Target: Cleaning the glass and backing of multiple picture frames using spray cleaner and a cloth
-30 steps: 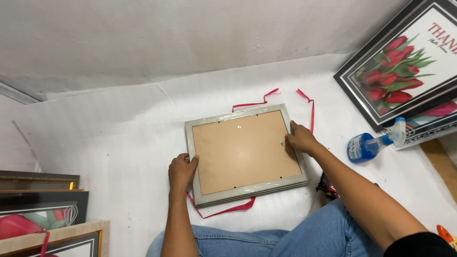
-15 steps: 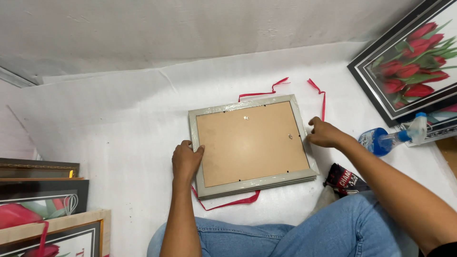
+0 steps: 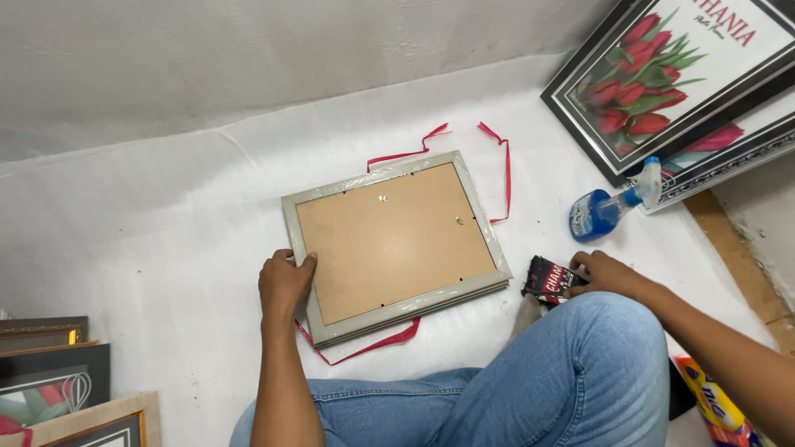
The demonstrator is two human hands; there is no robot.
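A grey picture frame [image 3: 394, 242] lies face down on the white floor cover, its brown backing board up. A red ribbon [image 3: 494, 163] runs underneath it, showing at the top and at the bottom edge. My left hand [image 3: 286, 283] rests on the frame's left edge, fingers curled over the rim. My right hand [image 3: 604, 273] is off the frame, to its right by my knee, with fingers touching a small black and red packet [image 3: 549, 281] on the floor.
A blue spray bottle [image 3: 609, 208] lies right of the frame. Framed tulip pictures [image 3: 667, 79] lean at the top right. More frames [image 3: 58, 389] are stacked at the lower left. My jeans-clad knee [image 3: 580, 372] fills the foreground; a yellow packet [image 3: 712, 406] sits beside it.
My right hand has left the frame's right edge and moved down to the black packet. My left hand stays on the left edge. The view has shifted slightly.
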